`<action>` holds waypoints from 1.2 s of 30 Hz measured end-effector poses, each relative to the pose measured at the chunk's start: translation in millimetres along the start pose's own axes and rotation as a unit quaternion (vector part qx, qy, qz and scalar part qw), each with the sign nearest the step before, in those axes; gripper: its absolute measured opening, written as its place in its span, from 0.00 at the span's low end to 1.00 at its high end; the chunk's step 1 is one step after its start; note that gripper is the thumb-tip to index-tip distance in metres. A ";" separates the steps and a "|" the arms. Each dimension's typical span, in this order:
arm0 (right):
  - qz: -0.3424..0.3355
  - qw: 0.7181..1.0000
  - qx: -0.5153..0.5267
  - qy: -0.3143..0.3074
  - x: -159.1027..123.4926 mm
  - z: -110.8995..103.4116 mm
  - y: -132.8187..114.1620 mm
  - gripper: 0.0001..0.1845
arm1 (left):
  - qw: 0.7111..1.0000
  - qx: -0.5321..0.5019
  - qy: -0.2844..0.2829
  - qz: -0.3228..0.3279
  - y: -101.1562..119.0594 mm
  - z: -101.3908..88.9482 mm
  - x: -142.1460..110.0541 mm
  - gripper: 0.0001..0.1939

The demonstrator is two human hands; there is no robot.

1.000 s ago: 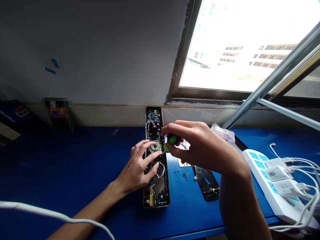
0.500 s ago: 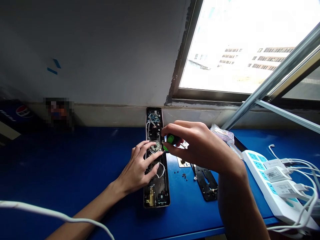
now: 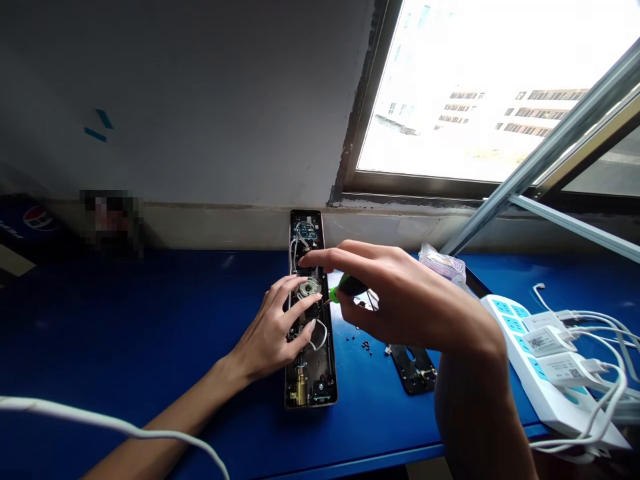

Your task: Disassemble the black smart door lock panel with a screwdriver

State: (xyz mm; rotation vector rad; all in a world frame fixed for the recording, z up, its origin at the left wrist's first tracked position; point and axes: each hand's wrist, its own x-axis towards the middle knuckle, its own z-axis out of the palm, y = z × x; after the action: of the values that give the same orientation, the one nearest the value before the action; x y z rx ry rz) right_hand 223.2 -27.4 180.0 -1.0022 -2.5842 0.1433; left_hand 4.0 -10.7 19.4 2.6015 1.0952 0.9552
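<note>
An opened electronic door lock housing (image 3: 320,363), long, narrow and black, lies lengthwise on the blue table. Inside it are a circuit board (image 3: 306,228), white wires, a round metal part (image 3: 309,287) and a brass cylinder (image 3: 299,392). My left hand (image 3: 273,328) rests across its middle with fingers spread, fingertips by the round part. Pinched in my right hand (image 3: 385,290) is a black and green screwdriver (image 3: 345,288), tilted, its shaft pointing down-left at the housing's right inner edge. My right index finger stretches over the housing. What the screwdriver tip touches is too small to tell.
Several small black screws (image 3: 367,347) lie right of the housing, near a black plate (image 3: 413,370). Farther right is a white power strip (image 3: 525,373) with plugged chargers and cables. A plastic bag (image 3: 443,263) sits near the wall. A white cable (image 3: 100,419) crosses the lower left.
My right hand has tilted the screwdriver flatter, and its index finger has reached left over the housing. My left hand stays on the housing. The whole view has shifted slightly.
</note>
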 end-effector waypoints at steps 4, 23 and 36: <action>0.038 0.998 -0.040 0.033 1.2 0.3 3.6 0.19 | 1.000 0.000 -0.003 -0.001 -0.3 -0.4 0.2 0.22; -0.007 1.000 0.021 0.023 0.9 -1.3 7.6 0.26 | 1.000 0.008 0.005 -0.003 -2.0 -3.2 0.9 0.22; 0.009 0.999 -0.001 0.031 1.5 -1.1 9.3 0.20 | 1.000 0.010 0.004 -0.005 -1.9 -4.2 0.0 0.21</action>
State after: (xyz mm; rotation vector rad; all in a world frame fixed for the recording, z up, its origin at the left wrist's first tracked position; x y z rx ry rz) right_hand 228.4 -19.5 179.4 -1.0142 -2.5199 0.1131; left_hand 0.4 -9.7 22.0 2.6074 1.1240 0.9586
